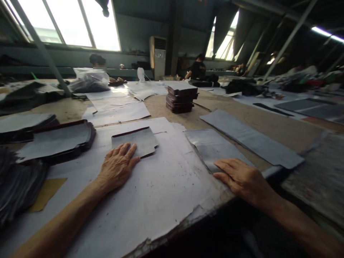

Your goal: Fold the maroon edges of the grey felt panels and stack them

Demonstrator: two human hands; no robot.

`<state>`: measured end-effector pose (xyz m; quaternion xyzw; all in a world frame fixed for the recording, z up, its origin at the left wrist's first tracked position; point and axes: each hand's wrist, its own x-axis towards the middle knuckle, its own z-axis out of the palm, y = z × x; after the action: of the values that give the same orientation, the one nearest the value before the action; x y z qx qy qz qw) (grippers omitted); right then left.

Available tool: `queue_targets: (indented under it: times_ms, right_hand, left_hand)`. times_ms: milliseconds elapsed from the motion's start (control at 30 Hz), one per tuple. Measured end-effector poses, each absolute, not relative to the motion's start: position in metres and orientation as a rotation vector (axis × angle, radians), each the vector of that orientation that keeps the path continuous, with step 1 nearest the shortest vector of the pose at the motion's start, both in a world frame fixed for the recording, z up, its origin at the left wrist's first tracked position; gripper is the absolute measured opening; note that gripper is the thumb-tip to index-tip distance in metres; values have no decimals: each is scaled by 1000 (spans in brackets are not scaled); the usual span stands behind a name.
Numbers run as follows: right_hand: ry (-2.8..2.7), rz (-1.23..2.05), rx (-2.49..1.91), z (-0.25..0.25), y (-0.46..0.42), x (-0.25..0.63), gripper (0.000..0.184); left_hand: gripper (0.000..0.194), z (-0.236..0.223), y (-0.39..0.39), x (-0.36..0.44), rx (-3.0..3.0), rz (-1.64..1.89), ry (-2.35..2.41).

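The room is a dim workshop, with bright windows (100, 25) in the far wall and a lit tube (326, 34) at upper right. A broad tan table (282, 125) fills most of what I see, and white paper (166, 193) covers its near part. Beyond it stands a tall white cabinet (158, 59), with a person in black (198, 70) to its right and another person's dark hair showing above a clear plastic bag (90, 80) at left.

On the table's right lies a long grey strip (249, 138), and just beside it, nearer, a grey sheet (215, 143). Dark-edged piles (61, 138) crowd the left side; a dark stack (181, 100), pale on top, stands past the paper.

The right hand (239, 177) is at the sheet's near edge, fingers on it and thumb a little apart; I cannot tell whether they pinch it. The left hand (118, 163) lies flat, fingers extended and thumb apart, on the near edge of a small grey panel (139, 139), which rests on the paper, dark along its far edge and notched at its right corner. A tan scrap (48, 193) pokes out by the piles.
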<state>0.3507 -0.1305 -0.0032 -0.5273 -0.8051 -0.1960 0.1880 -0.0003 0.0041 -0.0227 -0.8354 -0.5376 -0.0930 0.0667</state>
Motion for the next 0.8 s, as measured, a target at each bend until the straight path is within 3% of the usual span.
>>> queue_targets:
  times_ms: [167, 333, 500, 800]
  right_hand:
    - [-2333, -513, -1400, 5, -134, 354, 21]
    - [-2402, -222, -1384, 13, -138, 367, 35]
    - [-2204, -78, -1571, 17, -134, 364, 26]
    - [-2026, -72, -1795, 21, -135, 353, 21]
  left_hand:
    - [54, -28, 15, -1, -2521, -252, -1601]
    - [59, -25, 9, -5, -2421, -470, -1513]
    - [42, -22, -4, -1, -2521, -861, -888]
    - [29, -1, -45, 94, -3104, -807, -399]
